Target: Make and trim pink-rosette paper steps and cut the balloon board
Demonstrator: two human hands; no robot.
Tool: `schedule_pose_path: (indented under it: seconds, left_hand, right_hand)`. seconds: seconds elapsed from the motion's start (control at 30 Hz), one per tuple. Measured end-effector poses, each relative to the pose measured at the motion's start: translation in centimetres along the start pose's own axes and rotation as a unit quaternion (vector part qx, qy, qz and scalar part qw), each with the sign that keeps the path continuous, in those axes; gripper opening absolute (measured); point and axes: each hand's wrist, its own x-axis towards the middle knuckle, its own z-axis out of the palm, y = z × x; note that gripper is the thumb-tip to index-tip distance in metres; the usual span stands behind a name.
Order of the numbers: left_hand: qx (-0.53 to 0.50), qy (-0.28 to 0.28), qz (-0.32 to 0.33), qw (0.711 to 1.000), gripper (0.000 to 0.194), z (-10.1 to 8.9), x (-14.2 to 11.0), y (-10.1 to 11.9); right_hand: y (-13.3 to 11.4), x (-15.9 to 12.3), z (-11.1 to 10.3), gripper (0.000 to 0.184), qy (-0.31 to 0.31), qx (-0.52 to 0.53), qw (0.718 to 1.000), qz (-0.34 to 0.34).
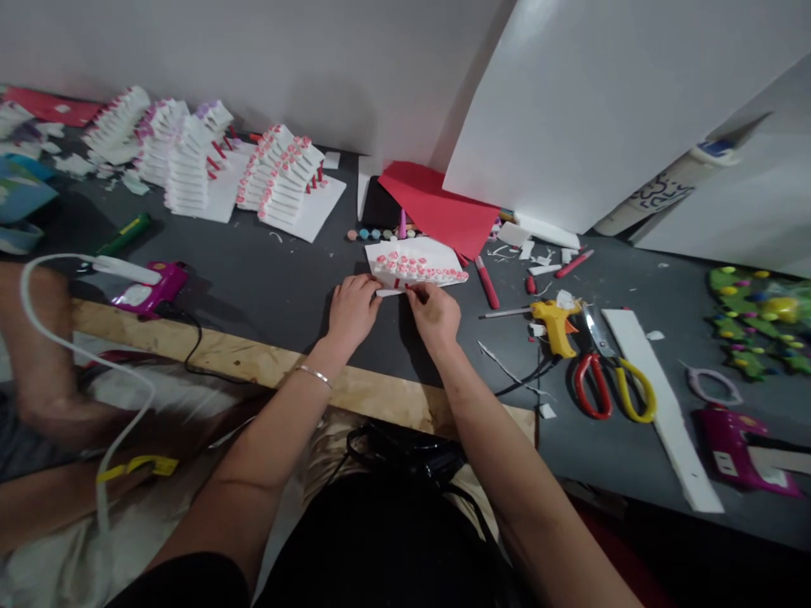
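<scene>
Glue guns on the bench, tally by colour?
Yellow hot glue gun: 1, right of the hands
Magenta hot glue guns: 2, one at the left, one at the far right
Total: 3

card stacks (279, 169) beyond the left hand (353, 312), yellow glue gun (556, 325), scissors (578, 384) rightward, magenta glue gun (152, 287) leftward
</scene>
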Motion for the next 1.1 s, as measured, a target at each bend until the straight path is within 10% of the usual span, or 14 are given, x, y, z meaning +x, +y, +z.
schedule_pose_path:
  seconds: [1.1]
  left_hand:
    - [0.009,-0.014,0.006,1.0,0.025,-0.22,-0.07,0.27]
  right_hand:
    - [0.01,0.44,-0.12,0.022,0.017,0.03,0.999,0.029]
